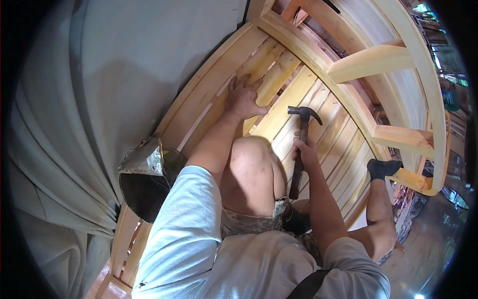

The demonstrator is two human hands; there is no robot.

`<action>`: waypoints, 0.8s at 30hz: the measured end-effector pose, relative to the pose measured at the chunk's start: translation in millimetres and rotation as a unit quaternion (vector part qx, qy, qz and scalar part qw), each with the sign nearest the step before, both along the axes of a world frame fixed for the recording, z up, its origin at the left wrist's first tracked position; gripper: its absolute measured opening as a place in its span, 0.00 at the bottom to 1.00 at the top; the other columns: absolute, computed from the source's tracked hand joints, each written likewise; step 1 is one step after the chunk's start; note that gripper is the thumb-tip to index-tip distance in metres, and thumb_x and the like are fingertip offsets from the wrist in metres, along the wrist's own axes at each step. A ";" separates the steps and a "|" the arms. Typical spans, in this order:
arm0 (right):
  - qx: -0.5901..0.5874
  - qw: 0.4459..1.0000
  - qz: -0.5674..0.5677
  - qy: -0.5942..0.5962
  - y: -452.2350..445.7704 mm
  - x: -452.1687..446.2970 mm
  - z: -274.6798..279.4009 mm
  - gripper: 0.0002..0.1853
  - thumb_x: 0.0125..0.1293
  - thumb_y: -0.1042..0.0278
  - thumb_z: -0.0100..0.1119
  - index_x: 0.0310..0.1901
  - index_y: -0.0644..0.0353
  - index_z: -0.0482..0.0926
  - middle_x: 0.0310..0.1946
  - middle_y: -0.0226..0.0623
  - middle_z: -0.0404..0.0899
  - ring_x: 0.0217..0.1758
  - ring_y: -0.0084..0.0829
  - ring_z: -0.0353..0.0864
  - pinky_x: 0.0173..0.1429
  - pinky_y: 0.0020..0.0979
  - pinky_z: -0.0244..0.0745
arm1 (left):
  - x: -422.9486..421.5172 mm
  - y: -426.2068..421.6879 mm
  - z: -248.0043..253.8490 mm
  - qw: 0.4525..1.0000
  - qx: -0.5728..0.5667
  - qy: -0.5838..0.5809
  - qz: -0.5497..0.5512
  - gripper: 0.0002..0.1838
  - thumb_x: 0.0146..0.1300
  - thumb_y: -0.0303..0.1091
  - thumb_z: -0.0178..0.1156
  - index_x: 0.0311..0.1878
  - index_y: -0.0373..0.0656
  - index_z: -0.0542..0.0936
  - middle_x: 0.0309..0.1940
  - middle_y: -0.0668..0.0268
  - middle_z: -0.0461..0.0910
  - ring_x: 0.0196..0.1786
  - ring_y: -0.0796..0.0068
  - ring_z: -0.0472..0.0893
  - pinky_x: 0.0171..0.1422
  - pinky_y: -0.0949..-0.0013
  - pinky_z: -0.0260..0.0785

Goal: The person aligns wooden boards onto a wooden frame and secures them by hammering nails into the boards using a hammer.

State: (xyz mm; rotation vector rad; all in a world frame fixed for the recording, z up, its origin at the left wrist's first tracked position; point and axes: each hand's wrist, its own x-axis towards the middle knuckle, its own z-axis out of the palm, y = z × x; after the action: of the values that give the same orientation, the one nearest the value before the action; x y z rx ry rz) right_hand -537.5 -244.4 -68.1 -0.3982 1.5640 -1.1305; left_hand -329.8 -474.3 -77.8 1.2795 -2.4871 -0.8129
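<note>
My right hand [304,152] is wrapped round the handle of a claw hammer [304,114], whose dark head is held above the wooden slats [294,107]. The handle's end points down toward my lap. My left hand [243,98] rests palm down with fingers spread on the slats near the back edge, holding nothing. Several small dark marks, perhaps nails, show on the slats right of the hammer head, too small to tell. Gaps run between some slats under my left hand.
A wooden ladder-like frame [371,62] rises on the right, beside my foot [383,169]. A dark round container [144,192] with a silvery bag [144,157] on it stands at the left. Grey cloth [134,60] hangs along the left side. My bent knee [251,159] is between my arms.
</note>
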 end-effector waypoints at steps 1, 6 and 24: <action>0.001 1.000 0.000 -0.002 0.0 -0.3 -0.3 0.18 0.70 0.68 0.62 0.57 0.67 0.73 0.23 0.31 0.75 0.18 0.24 0.75 0.22 0.29 0.73 | 0.5 -0.2 1.5 1.000 0.000 -0.001 -0.001 0.51 0.41 0.62 0.74 0.71 0.51 0.78 0.64 0.63 0.82 0.84 0.60 0.56 0.88 0.45 0.36; -0.014 1.000 0.009 -0.013 -0.3 -3.1 -4.0 0.18 0.70 0.69 0.62 0.57 0.67 0.72 0.23 0.32 0.75 0.18 0.24 0.75 0.21 0.29 0.73 | 0.6 0.7 1.8 1.000 -0.010 -0.009 -0.005 0.45 0.42 0.61 0.73 0.65 0.49 0.83 0.69 0.66 0.78 0.84 0.62 0.56 0.88 0.45 0.35; 0.036 0.987 -0.040 -0.153 31.0 -15.0 26.8 0.08 0.73 0.68 0.60 0.49 0.59 0.76 0.29 0.31 0.78 0.24 0.26 0.78 0.28 0.33 0.77 | -33.6 -15.3 27.8 0.995 0.032 -0.093 -0.016 0.39 0.53 0.63 0.71 0.62 0.44 0.84 0.62 0.55 0.83 0.82 0.53 0.59 0.84 0.37 0.46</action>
State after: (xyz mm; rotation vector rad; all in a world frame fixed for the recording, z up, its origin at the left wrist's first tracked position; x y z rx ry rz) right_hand -552.5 -213.4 -41.3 -0.1067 1.3535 -1.1328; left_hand -363.5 -489.6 -50.1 1.3988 -2.6531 -0.8203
